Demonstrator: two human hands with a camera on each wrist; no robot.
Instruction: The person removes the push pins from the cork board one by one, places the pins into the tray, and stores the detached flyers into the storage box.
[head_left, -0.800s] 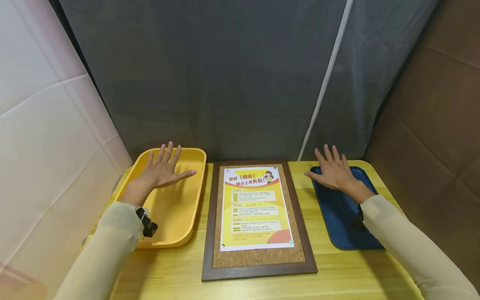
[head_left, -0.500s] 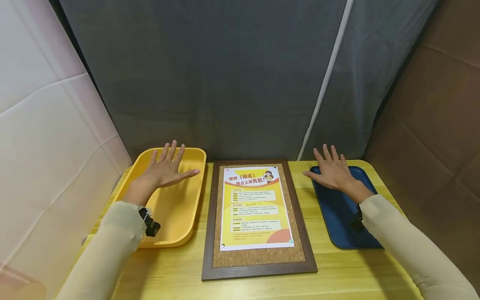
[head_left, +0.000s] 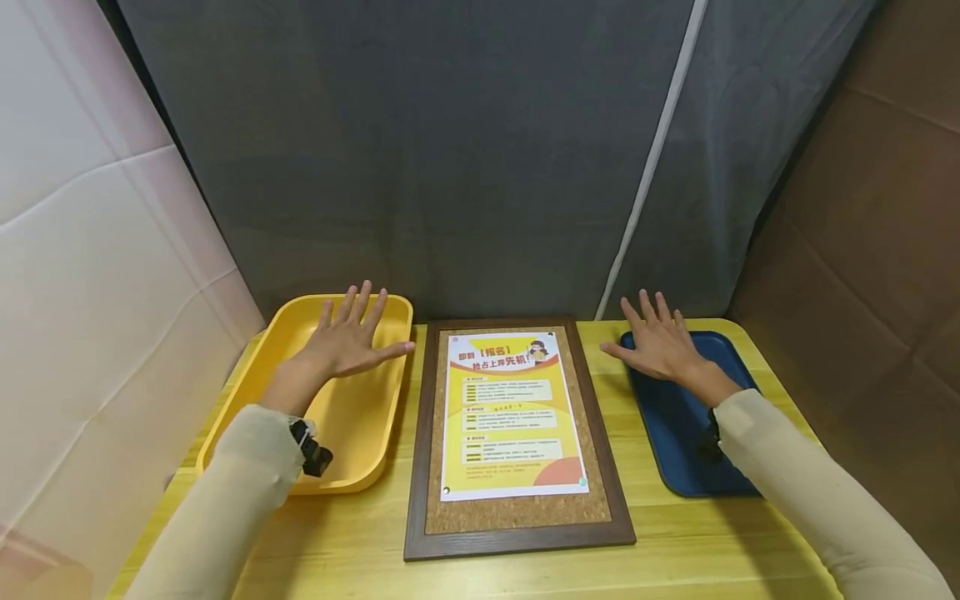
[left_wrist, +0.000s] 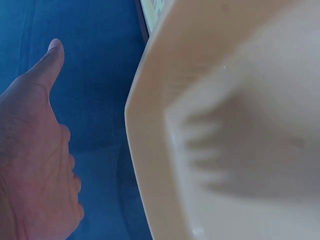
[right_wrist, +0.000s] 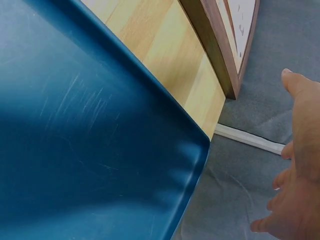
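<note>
My left hand (head_left: 341,346) hovers above the yellow tray (head_left: 330,475), fingers spread and thumb pointing right. In the left wrist view its shadow falls across the tray floor (left_wrist: 260,150). Above the dark blue tray (head_left: 690,467) my right hand (head_left: 660,346) is spread the same way, thumb to the left. Neither hand holds anything. Between the trays lies a cork board (head_left: 517,523) in a brown wooden frame (head_left: 525,546). A yellow and white printed poster (head_left: 513,425) is fixed to it by pins near its corners.
Everything lies on a light wooden table (head_left: 360,550). A grey cloth (head_left: 412,167) with a pale strip (head_left: 652,158) hangs behind it. A white panel (head_left: 112,250) stands on the left and a brown panel (head_left: 862,292) on the right.
My left hand has moved to the right over the yellow tray. My right hand has drifted slightly left. The trays and the board have stayed in place.
</note>
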